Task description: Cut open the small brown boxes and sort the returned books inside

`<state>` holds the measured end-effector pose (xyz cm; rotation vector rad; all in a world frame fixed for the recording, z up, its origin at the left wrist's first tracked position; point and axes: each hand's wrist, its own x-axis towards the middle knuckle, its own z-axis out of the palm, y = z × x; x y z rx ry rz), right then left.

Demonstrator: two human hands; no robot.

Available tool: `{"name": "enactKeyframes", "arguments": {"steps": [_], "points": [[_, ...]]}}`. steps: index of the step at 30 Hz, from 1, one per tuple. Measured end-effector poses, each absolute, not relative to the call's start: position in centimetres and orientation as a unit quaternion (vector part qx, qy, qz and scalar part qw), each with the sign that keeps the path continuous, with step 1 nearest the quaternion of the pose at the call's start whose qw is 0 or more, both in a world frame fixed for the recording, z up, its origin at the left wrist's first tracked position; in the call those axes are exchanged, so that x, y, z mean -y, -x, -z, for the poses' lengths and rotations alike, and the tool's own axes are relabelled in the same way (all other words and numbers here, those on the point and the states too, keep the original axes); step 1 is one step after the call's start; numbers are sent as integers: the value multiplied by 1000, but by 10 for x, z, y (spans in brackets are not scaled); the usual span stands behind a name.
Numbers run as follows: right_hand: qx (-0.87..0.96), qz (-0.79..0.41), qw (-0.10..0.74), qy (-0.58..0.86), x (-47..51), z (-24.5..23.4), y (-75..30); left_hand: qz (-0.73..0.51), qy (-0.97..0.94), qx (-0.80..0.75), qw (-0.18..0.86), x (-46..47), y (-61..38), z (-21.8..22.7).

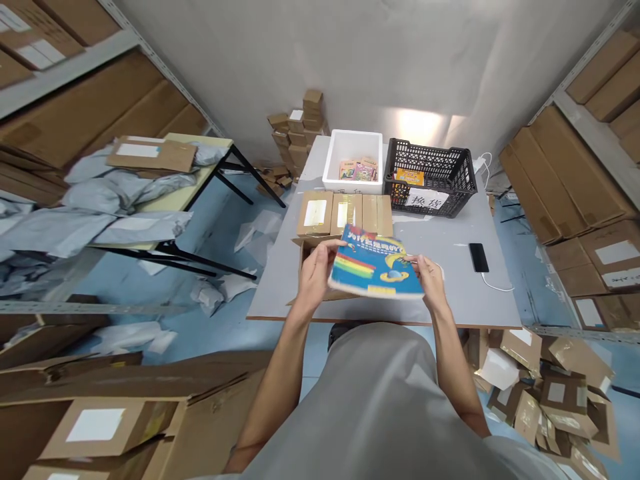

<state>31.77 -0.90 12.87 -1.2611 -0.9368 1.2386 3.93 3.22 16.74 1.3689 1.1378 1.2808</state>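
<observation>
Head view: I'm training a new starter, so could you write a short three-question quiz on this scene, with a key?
1. What do the left hand and the right hand both hold?

2. Which stands just left of the black basket in the picture?
A) a red bucket
B) a white box
C) a glass jar

3. True or false: the phone lies inside the black basket.

Key
1. A blue book with a rainbow on its cover.
2. B.
3. False; the phone lies on the table.
</observation>
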Motion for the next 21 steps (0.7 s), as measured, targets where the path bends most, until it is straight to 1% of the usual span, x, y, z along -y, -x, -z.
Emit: {"name": "enactKeyframes", "arguments": {"steps": [2,5,8,10,12,14,16,17,19,21], "points": [[399,-528,539,521,1,-124,-314,-519,-595,-440,427,-31,-40,-177],[414,-519,545,512,-18,-120,-298,-501,-678,-411,347,-26,-59,-195],[503,-403,514,566,-27,-124,-279,-469,-751,-376,271,-10,-103,-202],[549,-316,486,602,-15,-129,-273,-443,-793,-348,233,6,-139,-195],[560,-279,479,615,12,-134,-274,-411,-830,-324,194,24,-172,-183],[563,-249,484,622,45,-137,-280,-352,-869,-306,162,38,-195,-169],[559,-226,496,625,70,-137,-285,-324,-886,-297,146,47,-205,-161],[556,-223,500,626,76,-135,-287,-333,-885,-291,148,50,-206,-160],[552,-234,494,630,72,-129,-287,-384,-861,-286,172,50,-202,-166],[558,-257,469,635,50,-121,-284,-440,-819,-296,220,45,-190,-179]]}}
